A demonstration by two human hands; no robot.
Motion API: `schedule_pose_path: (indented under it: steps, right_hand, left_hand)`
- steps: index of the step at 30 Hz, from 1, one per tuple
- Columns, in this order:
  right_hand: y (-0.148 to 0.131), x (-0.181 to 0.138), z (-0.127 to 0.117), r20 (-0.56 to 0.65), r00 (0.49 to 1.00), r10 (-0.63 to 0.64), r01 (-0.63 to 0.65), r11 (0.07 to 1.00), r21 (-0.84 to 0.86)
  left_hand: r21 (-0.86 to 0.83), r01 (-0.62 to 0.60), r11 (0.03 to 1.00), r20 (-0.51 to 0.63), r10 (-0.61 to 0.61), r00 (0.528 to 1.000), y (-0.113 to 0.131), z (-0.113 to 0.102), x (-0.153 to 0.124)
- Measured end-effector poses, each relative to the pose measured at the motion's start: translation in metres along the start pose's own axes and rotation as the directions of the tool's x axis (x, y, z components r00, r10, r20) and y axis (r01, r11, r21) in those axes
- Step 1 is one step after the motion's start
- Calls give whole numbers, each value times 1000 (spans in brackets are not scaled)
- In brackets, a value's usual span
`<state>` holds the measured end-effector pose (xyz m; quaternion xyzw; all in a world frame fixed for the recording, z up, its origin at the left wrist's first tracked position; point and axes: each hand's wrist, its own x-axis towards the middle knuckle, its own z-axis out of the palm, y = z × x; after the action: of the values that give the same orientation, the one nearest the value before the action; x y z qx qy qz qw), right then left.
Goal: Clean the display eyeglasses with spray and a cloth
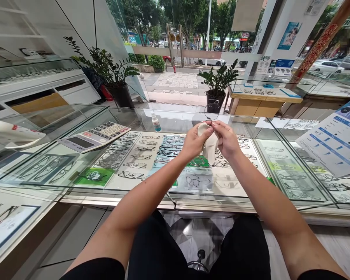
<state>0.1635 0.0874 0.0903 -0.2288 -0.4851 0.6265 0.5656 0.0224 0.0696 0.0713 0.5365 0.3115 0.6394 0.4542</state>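
Observation:
Both hands are up over the glass counter, close together and touching. A white cloth (211, 151) hangs between them, pinched in my left hand (193, 140). My right hand (228, 140) has its fingers closed at the bridge of thin-rimmed eyeglasses (212, 118). One round lens rim stands up above the fingertips; the rest of the glasses is hidden by the hands and the cloth. Below, several eyeglass frames (196, 181) lie inside the glass display case (151, 194).
On the counter top, a small white spray bottle (156, 123) stands left of my hands. Further left lies a large calculator (95, 137), and a white device (14, 134) is at the edge. A printed sheet (334, 140) leans at right. Potted plants (216, 83) stand beyond.

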Motion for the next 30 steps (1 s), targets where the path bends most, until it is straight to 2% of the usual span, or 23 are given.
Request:
schedule_pose_path:
  steps: [5,9,12,15,19,22,26,30]
  right_hand:
    - [-1,-2,1,22,1000,-19,20,999,-43]
    - [0,-2,2,-10,999,-40,40,999,-34]
    - [-1,-1,2,-42,998,-44,44,999,0]
    - [-3,0,0,-54,998,-32,32,999,16]
    - [-5,5,-7,-88,996,-28,28,1000,5]
    - [-4,7,-10,-94,996,-8,9,1000,9]
    - [-2,8,-10,-88,996,4,-2,1000,26]
    - [0,7,-7,-74,997,-3,7,998,60]
  left_hand:
    - [13,-12,1000,-30,12,999,2,1,0]
    - [74,-38,997,-6,39,999,2,0,0]
    - [69,-25,997,52,22,998,2,-2,1]
    - [-13,60,998,135,-58,989,5,-4,1]
    - [-50,184,982,260,-165,952,11,-8,0]
    - [-23,193,981,313,-176,933,15,-8,0]
    - [-9,181,983,316,-169,933,14,-6,0]
    - [1,156,988,242,-151,958,14,-2,-1]
